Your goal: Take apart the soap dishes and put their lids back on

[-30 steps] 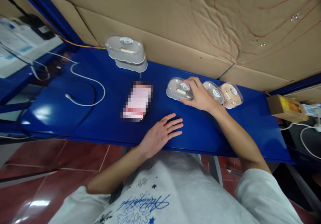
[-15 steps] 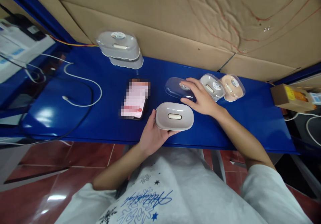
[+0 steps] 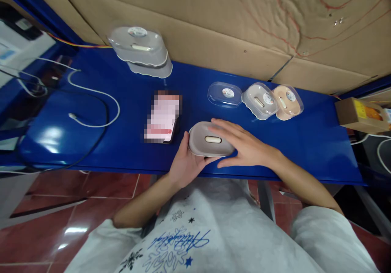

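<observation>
My left hand point(image 3: 185, 165) holds a grey oval soap dish point(image 3: 200, 140) from its left end and underneath, just above the table's front edge. A cream bar-shaped piece point(image 3: 213, 139) sits in the middle of the dish. Stretched over the right end of the dish is my right hand point(image 3: 247, 144), thumb apart from the fingers; whether it touches the rim is hard to see. A clear oval lid point(image 3: 224, 95) with a round label lies behind, on the blue table point(image 3: 195, 85).
Lidded grey point(image 3: 259, 102) and peach point(image 3: 287, 102) dishes stand at the back right. Stacked grey dishes point(image 3: 140, 49) are at the back left. A phone point(image 3: 161, 118) with a blurred screen lies left of my hands. A white cable point(image 3: 100, 89) and a cardboard box point(image 3: 357, 114) flank the table.
My right hand has left the clear lid and come forward to the right end of the grey dish. The lid lies free on the table. My left hand keeps its hold.
</observation>
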`<state>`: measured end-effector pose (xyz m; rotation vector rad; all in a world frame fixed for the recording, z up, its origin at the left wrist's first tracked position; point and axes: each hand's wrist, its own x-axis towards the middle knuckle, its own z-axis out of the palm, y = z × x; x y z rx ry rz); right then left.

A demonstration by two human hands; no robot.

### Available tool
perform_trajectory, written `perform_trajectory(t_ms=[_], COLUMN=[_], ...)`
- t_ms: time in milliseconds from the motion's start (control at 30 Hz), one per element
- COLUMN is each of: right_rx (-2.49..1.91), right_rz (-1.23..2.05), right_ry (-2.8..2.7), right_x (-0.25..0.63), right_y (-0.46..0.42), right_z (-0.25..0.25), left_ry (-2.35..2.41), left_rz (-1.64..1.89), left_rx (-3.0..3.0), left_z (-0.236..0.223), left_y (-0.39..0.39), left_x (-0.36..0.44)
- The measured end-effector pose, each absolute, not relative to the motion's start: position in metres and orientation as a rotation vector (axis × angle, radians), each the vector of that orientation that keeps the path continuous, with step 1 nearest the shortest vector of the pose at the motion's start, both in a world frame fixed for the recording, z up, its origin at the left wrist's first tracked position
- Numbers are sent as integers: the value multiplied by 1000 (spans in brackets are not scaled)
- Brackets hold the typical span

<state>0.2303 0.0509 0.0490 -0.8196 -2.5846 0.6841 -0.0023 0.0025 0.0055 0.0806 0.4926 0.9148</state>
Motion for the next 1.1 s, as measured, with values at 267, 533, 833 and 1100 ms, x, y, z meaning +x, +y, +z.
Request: perform_trajectory(t_ms=[267,533,833,1100], right_rx=[-736,-789,-974,-1119], right_rz=[530,630,552,394], right_ry=[-2450,-2336,-2218,-2420], right_x=[225,229,250,276], right_y=[42,45,60,90], right_z=[19,22,35,14], left_ry=[555,548,545,666], left_rz=[943,944,943,764], left_rx=[88,106,151,132], left_z=[5,9,8,1], left_y=[3,2,1,-1], left_x=[2,2,2,-6])
